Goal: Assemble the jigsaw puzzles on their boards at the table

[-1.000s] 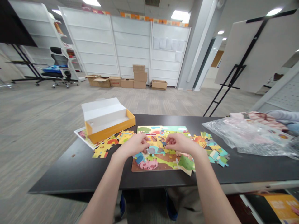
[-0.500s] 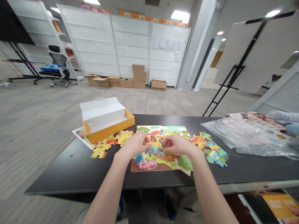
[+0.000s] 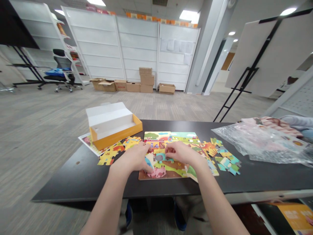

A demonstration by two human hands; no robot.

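A farm-scene jigsaw puzzle lies on the black table, largely put together, with a pink animal at its lower left. My left hand is at the puzzle's left side, thumb and fingers around a blue-and-white puzzle piece that looks slightly tilted. Over the puzzle's middle, my right hand has its fingers curled down beside a grey animal picture; whatever lies under the fingertips is hidden. A loose piece with a green bush rests on the lower right part, partly behind my right wrist.
Loose yellow pieces lie at the left, by an open yellow box and a printed sheet. More loose pieces are at the right. Beyond them are a clear plastic bag and folded cloth.
My left hand has moved left and down, onto the blue-and-white piece. My right hand has shifted slightly left across the puzzle, uncovering more of its right side.
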